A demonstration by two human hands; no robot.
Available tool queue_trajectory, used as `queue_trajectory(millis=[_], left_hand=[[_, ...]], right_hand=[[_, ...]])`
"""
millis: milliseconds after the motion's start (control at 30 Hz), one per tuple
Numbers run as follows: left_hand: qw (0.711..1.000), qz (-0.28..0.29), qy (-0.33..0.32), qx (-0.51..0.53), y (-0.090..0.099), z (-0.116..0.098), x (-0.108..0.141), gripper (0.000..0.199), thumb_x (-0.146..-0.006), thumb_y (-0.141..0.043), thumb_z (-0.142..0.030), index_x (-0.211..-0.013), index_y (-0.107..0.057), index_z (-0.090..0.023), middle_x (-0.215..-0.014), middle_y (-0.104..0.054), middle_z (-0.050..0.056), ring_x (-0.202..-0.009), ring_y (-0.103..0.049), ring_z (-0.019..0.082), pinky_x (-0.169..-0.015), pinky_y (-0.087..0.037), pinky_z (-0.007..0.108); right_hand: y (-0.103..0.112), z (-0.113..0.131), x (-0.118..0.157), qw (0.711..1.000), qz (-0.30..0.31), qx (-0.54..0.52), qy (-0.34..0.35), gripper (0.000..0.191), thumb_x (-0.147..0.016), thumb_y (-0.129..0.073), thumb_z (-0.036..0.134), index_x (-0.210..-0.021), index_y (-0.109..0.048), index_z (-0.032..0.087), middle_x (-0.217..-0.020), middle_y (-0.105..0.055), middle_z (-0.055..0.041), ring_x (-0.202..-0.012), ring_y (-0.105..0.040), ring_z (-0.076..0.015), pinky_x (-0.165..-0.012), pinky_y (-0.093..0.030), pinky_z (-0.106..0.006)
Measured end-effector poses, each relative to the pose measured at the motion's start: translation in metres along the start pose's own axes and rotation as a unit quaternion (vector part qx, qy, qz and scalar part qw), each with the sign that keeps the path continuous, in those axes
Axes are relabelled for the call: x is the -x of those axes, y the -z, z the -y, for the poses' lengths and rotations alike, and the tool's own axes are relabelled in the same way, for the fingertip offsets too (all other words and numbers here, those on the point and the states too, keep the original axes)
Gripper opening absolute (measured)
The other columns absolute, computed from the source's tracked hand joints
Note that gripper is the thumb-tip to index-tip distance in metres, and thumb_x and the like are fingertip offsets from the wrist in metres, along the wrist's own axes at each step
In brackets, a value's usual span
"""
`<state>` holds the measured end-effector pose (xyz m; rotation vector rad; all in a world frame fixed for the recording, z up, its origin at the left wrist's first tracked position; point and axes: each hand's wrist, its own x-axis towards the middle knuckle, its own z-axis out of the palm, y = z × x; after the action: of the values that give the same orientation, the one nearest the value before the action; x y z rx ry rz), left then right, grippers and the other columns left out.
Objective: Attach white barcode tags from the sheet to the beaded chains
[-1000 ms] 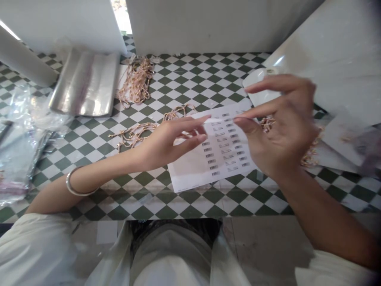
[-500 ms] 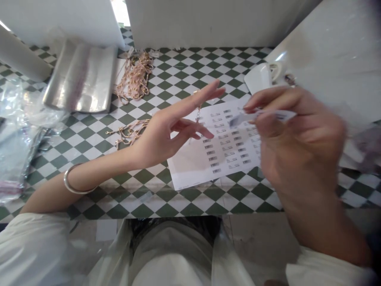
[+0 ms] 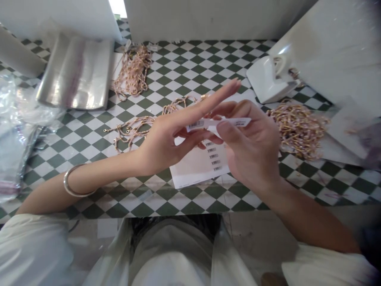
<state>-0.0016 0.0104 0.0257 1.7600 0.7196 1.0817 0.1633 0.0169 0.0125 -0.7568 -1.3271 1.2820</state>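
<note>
Checkered tile table [image 3: 193, 63] — beaded chains [image 3: 297, 129], barcode sheet [image 3: 198, 169]

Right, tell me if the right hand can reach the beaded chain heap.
Likely yes: the right hand sits beside the beaded chain heap, nothing between them, but must first release the barcode label it pinches.

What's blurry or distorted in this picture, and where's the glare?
Head view: glare sits on the white panel at upper right; the papers at far right smear into blur; the checkered tabletop bows from wide-angle distortion; the left hand, right hand and barcode label look fairly sharp.
</note>
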Motion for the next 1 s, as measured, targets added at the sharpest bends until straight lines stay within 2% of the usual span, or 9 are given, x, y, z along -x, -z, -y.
queue_trajectory(millis=[133,233,400,500,633,700,800,900,1000], left_hand=[[0.998,0.015,-0.052,-0.01,0.001,0.003,-0.001,0.054,-0.092,-0.039,-0.016,-0.145,-0.034,-0.021,-0.152,-0.04,-0.005,-0.145,-0.028,0.028,-0.082,-0.056,0.018],[0.995,0.019,-0.096,-0.018,0.002,0.007,-0.002,0.059,-0.091,-0.045,-0.009,-0.147,-0.033,-0.024,-0.154,-0.038,-0.001,-0.147,-0.027,0.029,-0.078,-0.06,0.013],[0.999,-0.008,-0.048,0.007,0.002,0.009,-0.002,0.061,-0.089,-0.058,-0.012,-0.145,-0.039,-0.03,-0.153,-0.04,-0.003,-0.145,-0.033,0.028,-0.075,-0.064,0.015],[0.999,-0.003,-0.048,-0.009,0.0,0.011,-0.001,0.061,-0.089,-0.058,-0.015,-0.145,-0.039,-0.031,-0.152,-0.041,-0.003,-0.14,-0.042,0.028,-0.074,-0.064,0.015],[0.997,0.018,-0.072,0.008,-0.002,0.013,0.0,0.056,-0.091,-0.048,-0.023,-0.146,-0.036,-0.021,-0.151,-0.043,0.004,-0.116,-0.063,0.022,-0.072,-0.059,0.016],[0.997,0.023,-0.07,0.016,-0.002,0.012,0.0,0.056,-0.091,-0.051,-0.022,-0.145,-0.038,-0.017,-0.15,-0.044,0.005,-0.124,-0.058,0.025,-0.073,-0.06,0.017],[0.997,0.028,-0.074,0.011,-0.002,0.01,0.0,0.056,-0.09,-0.052,-0.02,-0.144,-0.039,-0.015,-0.15,-0.044,0.006,-0.141,-0.037,0.031,-0.077,-0.06,0.017],[0.997,0.023,-0.07,-0.001,-0.002,0.009,0.001,0.053,-0.09,-0.047,-0.025,-0.141,-0.041,-0.014,-0.148,-0.046,0.003,-0.137,-0.043,0.029,-0.076,-0.056,0.019],[0.998,0.012,-0.063,-0.003,-0.003,0.008,0.002,0.052,-0.089,-0.051,-0.024,-0.14,-0.043,-0.024,-0.147,-0.048,-0.005,-0.133,-0.049,0.026,-0.075,-0.058,0.021]], right_hand=[[-0.001,-0.001,-0.001,0.998,0.005,-0.05,-0.044,0.025,-0.076,-0.076,0.035,-0.067,-0.057,0.022,-0.091,-0.063,0.0018,-0.075,-0.06,-0.0103,-0.06,-0.056,-0.026],[0.001,0.0,-0.001,0.998,0.009,-0.053,-0.033,0.025,-0.076,-0.077,0.034,-0.066,-0.057,0.022,-0.088,-0.061,0.0013,-0.076,-0.058,-0.0105,-0.061,-0.056,-0.025],[0.002,0.001,-0.002,0.997,0.041,-0.061,-0.015,0.024,-0.073,-0.079,0.034,-0.066,-0.059,0.022,-0.093,-0.058,-0.0004,-0.092,-0.058,-0.0142,-0.068,-0.058,-0.027],[-0.001,-0.001,-0.003,0.994,0.05,-0.085,-0.056,0.03,-0.07,-0.081,0.038,-0.064,-0.056,0.022,-0.091,-0.055,0.0002,-0.08,-0.056,-0.0125,-0.06,-0.056,-0.026],[-0.003,-0.004,-0.003,0.988,0.061,-0.118,-0.081,0.027,-0.073,-0.078,0.037,-0.071,-0.056,0.022,-0.086,-0.051,0.0018,-0.063,-0.053,-0.0085,-0.05,-0.053,-0.024],[-0.003,-0.004,-0.003,0.987,0.064,-0.119,-0.09,0.029,-0.074,-0.077,0.036,-0.07,-0.053,0.021,-0.085,-0.051,0.0021,-0.062,-0.053,-0.0081,-0.05,-0.052,-0.024],[-0.002,-0.004,-0.003,0.987,0.065,-0.113,-0.089,0.032,-0.074,-0.077,0.035,-0.067,-0.049,0.02,-0.084,-0.051,0.0026,-0.06,-0.054,-0.0077,-0.049,-0.052,-0.025],[-0.002,-0.006,-0.002,0.988,0.061,-0.116,-0.08,0.032,-0.076,-0.076,0.033,-0.066,-0.049,0.02,-0.085,-0.051,0.0029,-0.059,-0.054,-0.007,-0.047,-0.05,-0.025],[-0.002,-0.007,-0.003,0.987,0.053,-0.126,-0.086,0.032,-0.076,-0.076,0.03,-0.065,-0.048,0.02,-0.085,-0.054,0.0032,-0.061,-0.055,-0.0074,-0.048,-0.052,-0.025]])
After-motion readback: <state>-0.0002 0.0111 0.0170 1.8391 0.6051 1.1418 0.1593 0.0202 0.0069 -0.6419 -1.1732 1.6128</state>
